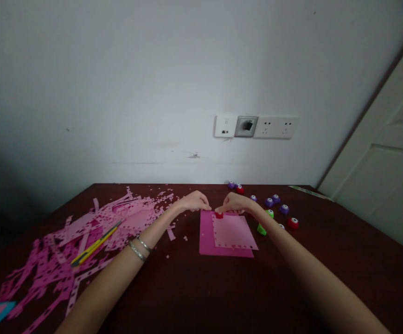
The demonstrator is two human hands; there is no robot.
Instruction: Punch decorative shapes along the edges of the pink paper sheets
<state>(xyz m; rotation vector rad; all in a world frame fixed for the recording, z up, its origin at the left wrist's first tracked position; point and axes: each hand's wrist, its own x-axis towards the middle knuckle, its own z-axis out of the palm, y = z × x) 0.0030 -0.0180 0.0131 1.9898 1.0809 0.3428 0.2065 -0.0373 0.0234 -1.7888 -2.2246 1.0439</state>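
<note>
A light pink sheet of paper (234,232) with small holes punched along its edges lies over a darker pink sheet (206,241). At the upper left corner of the sheets, my left hand (195,201) has its fingers curled and closed, with the fingertips at the paper's edge. My right hand (235,202) is closed on a small red craft punch (219,215), which sits at the light sheet's upper left corner. Part of the sheets' far edge is hidden behind my right hand.
Punched pink paper scraps (55,264) cover the table's left side, with a yellow utility knife (97,243) on top. Several purple punches (284,209), a red punch (292,223) and a green punch (261,229) stand to the right. Wall sockets (276,127) are behind.
</note>
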